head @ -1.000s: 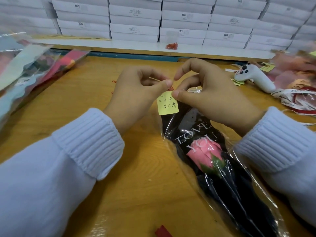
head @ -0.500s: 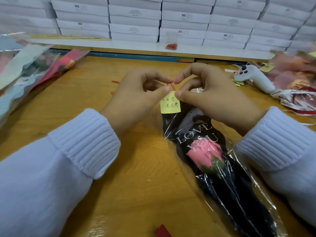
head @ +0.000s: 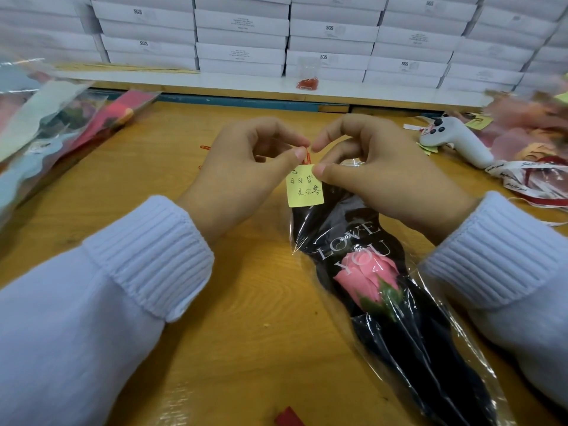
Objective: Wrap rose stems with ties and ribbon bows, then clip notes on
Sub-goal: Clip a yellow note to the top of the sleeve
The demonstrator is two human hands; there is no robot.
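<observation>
The left hand (head: 246,170) is pinching a red paper clip (head: 306,156) between thumb and forefinger, with its other fingers curling loosely out of the way. The right hand (head: 384,179) is pinching the top corner of the yellow note (head: 304,189), thumb pressing on the paper's face. The two grips are meeting at one spot, and that looks deliberate: one hand is steadying the paper so that the other can be working the clip down over its top edge.

The wrapped rose (head: 365,278) is lying flat on the tabletop (head: 246,348) inside a clear sleeve (head: 430,348) with a black liner. Its stem end is pointing toward the person and its wide end is pointing away, right under the fingers — so the note is sitting at the sleeve's far edge, where a clip can bite. Whether the clip is already catching the sleeve as well as the paper I cannot tell, since the fingertips are covering the join.

Supplies are waiting within reach. Printed ribbon (head: 522,176) is trailing at the right beside a white handheld controller (head: 455,139), and a spare clip (head: 204,147) is lying just past the left hand. A small bag of clips (head: 307,83) is sitting on the ledge below the stacked white boxes (head: 239,35). Other sleeved flowers (head: 61,127) are lying in a pile at the left. Judging by the grip, the clipping step is underway rather than finished.
</observation>
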